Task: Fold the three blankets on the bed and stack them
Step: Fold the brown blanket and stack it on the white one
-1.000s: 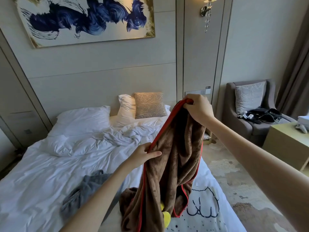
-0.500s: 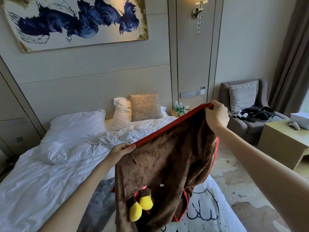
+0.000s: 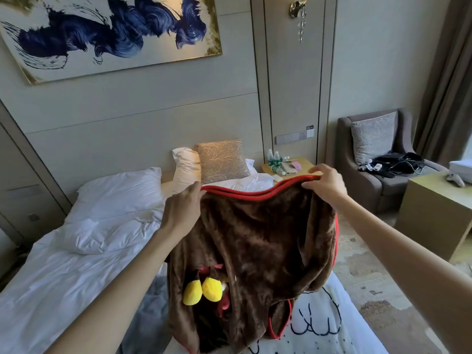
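Note:
I hold a brown fleece blanket (image 3: 258, 241) with a red border up in the air over the foot of the bed (image 3: 51, 290). My left hand (image 3: 182, 210) grips its top edge at the left and my right hand (image 3: 325, 183) grips the same edge at the right, so the edge runs nearly level between them. Yellow plush bits (image 3: 203, 292) hang from its lower front. A white blanket with black line drawings (image 3: 321, 328) lies on the bed beneath it. A grey blanket (image 3: 150, 312) lies crumpled to the left, partly hidden by my arm.
White pillows (image 3: 117, 192) and a beige cushion (image 3: 222, 160) sit at the headboard, with a rumpled duvet. A nightstand (image 3: 288, 167) with bottles stands right of the bed. A grey armchair (image 3: 378, 162) and a low wooden table (image 3: 434, 210) stand on the right.
Both hands spread apart and the left rose, pulling the red top edge from steeply slanted to nearly level. The blanket opened out wider and the yellow plush bits came into sight.

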The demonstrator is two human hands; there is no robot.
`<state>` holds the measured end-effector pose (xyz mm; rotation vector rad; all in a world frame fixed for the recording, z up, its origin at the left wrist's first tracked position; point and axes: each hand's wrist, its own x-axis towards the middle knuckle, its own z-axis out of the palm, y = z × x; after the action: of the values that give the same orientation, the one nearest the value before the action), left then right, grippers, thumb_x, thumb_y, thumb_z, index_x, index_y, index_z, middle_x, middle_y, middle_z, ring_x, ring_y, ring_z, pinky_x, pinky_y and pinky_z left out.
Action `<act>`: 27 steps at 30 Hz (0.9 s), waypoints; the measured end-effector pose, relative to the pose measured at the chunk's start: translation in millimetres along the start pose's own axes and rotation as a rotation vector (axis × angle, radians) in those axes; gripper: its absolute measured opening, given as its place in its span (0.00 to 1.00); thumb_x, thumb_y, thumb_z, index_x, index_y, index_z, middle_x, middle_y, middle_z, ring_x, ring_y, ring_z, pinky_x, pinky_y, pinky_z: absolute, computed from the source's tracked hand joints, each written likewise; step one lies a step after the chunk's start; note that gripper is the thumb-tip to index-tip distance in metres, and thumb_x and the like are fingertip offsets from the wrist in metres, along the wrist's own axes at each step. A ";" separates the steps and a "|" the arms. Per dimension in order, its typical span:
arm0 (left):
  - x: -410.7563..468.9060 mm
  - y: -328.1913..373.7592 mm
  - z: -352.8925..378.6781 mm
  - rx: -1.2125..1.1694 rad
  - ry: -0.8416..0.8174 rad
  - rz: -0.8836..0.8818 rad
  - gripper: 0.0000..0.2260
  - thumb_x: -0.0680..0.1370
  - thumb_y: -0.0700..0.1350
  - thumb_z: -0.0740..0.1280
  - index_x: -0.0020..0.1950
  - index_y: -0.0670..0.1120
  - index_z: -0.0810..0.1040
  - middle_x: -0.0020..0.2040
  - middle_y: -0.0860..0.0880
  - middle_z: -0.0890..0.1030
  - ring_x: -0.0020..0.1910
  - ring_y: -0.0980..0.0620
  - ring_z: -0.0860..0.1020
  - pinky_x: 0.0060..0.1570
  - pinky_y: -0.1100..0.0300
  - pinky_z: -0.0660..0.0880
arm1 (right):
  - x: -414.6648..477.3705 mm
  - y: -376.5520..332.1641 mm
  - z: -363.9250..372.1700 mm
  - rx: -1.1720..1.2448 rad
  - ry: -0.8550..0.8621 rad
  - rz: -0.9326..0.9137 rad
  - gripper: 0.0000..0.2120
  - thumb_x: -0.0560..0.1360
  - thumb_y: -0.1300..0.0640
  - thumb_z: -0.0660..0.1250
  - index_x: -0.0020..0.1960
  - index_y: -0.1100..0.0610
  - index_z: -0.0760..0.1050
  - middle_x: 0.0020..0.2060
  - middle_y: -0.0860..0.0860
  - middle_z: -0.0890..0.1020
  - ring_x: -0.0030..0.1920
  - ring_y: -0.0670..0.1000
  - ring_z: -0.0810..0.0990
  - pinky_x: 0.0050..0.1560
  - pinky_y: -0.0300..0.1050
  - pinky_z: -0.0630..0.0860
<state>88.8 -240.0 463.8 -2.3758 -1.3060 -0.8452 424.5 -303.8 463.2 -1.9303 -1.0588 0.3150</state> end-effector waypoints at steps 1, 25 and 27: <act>3.3 6.8 0.3 -0.017 -0.010 0.040 0.10 0.83 0.47 0.58 0.52 0.41 0.73 0.43 0.43 0.82 0.37 0.36 0.79 0.35 0.52 0.72 | -3.1 -5.7 3.1 0.024 -0.121 -0.078 0.22 0.66 0.57 0.77 0.59 0.55 0.78 0.47 0.53 0.80 0.47 0.52 0.78 0.49 0.43 0.73; -43.9 -66.0 42.4 -0.521 -0.484 -0.337 0.27 0.61 0.78 0.65 0.39 0.55 0.76 0.33 0.54 0.79 0.33 0.58 0.78 0.35 0.62 0.69 | 13.6 -38.8 75.0 -0.143 -0.110 -0.351 0.06 0.74 0.53 0.68 0.49 0.50 0.82 0.42 0.51 0.82 0.45 0.56 0.79 0.41 0.46 0.75; -50.5 -77.6 43.6 -0.470 -0.486 -0.361 0.31 0.60 0.80 0.63 0.41 0.54 0.76 0.35 0.51 0.80 0.34 0.57 0.78 0.38 0.59 0.72 | 16.2 -33.9 76.8 -0.142 -0.092 -0.326 0.06 0.74 0.54 0.67 0.49 0.50 0.82 0.43 0.52 0.83 0.46 0.58 0.79 0.43 0.49 0.77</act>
<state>18.0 -209.0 396.7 -2.8848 -1.9522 -0.7560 371.4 -238.3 449.0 -1.8405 -1.4667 0.1493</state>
